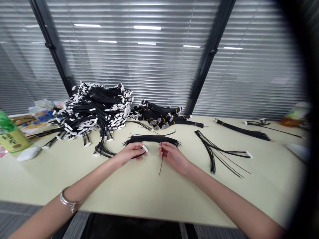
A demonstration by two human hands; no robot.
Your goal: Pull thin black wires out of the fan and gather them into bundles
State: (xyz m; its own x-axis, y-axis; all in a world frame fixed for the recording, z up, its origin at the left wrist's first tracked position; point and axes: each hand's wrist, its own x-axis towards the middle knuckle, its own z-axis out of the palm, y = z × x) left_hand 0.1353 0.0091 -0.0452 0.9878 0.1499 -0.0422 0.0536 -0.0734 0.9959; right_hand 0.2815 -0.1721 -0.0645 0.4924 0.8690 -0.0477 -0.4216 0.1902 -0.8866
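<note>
My left hand (133,152) is closed around a small white connector (145,148) with black wires trailing from it to the left. Pinched between the fingers of my right hand (171,155) is a thin black wire (160,167), its lower end hanging toward the table. A gap separates the two hands. Just behind them lies a bundle of loose black wires (152,137), partly covered by my fingers. To the right rests a wire harness (224,152) with a white connector at one end and several loose wires.
A large heap of black cables with white connectors (99,103) fills the back left. Beside it lie taped wire bundles (161,116). One more bundle (241,129) is farther right. A green bottle (12,132) and a white computer mouse (28,154) are at the left. Blinds (139,66) stand behind the table.
</note>
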